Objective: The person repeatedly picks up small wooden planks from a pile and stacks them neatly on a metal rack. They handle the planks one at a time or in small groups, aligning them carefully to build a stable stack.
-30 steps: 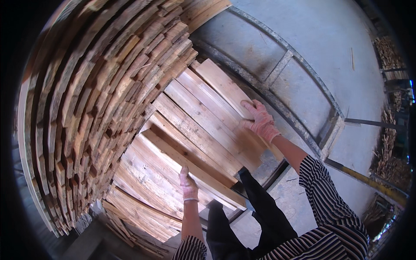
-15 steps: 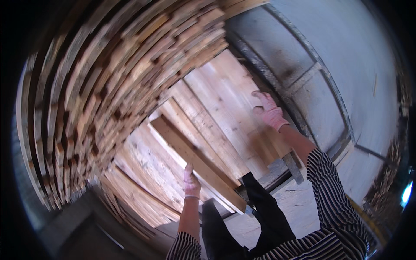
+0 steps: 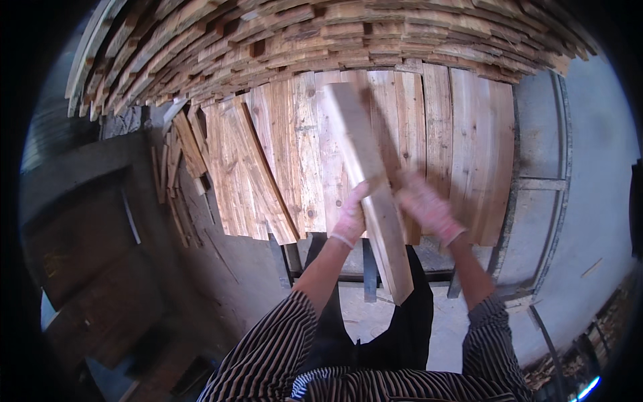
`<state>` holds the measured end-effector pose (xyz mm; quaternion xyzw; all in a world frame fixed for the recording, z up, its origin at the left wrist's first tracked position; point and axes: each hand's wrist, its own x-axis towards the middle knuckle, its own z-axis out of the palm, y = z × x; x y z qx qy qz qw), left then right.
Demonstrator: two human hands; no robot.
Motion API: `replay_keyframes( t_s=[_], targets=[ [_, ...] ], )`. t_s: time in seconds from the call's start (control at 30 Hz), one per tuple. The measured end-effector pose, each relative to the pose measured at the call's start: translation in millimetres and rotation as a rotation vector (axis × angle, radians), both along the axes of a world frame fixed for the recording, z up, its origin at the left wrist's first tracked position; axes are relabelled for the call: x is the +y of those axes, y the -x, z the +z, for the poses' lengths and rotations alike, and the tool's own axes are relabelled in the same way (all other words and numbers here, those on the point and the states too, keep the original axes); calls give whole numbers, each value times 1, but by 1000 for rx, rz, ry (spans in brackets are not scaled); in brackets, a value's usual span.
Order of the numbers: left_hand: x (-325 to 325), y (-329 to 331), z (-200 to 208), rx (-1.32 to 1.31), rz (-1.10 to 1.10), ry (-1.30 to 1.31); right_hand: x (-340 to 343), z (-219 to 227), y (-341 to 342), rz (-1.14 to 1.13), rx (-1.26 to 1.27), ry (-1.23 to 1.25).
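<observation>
A long wooden board (image 3: 375, 194) is held up at a slant over a layer of flat planks. My left hand (image 3: 351, 216), in a pink-and-white glove, is closed round its left edge near the middle. On the other side, my right hand (image 3: 430, 206) in a matching glove is close to the board's right edge. Motion smears its fingers, so contact with the board is unclear. Below the board, the planks (image 3: 469, 154) lie side by side, running away from me. A narrower board (image 3: 264, 177) rests slanted on top of them at the left.
A high stack of rough boards (image 3: 288, 40) curves along the far side. Loose wood offcuts (image 3: 175, 167) lie at the left, near a dark box-like structure (image 3: 87, 228). A metal frame (image 3: 566, 181) on the right borders a grey floor (image 3: 596, 221). Wood scraps (image 3: 569, 362) lie at lower right.
My view has turned, bringing the stack across the top. The board in my left hand is now raised off the planks. My right hand has come from the far right to beside it.
</observation>
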<state>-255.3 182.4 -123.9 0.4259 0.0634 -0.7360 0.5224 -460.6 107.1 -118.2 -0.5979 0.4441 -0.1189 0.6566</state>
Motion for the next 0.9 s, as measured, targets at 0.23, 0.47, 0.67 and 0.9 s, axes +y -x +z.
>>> replay_keyframes(
  t_s=[0.23,0.47,0.67,0.9],
  targets=[
    [85,-125,19,-16,457,24,80,73,-193,275,317,-92],
    [166,-225,34,-194,714,8,111,65,-313,527,37,50],
    [234,-279,53,-152,848,-40,99,0,-416,239,621,219],
    [246,-314,50,22,734,-61,96,-21,-485,211,898,223]
  ],
)
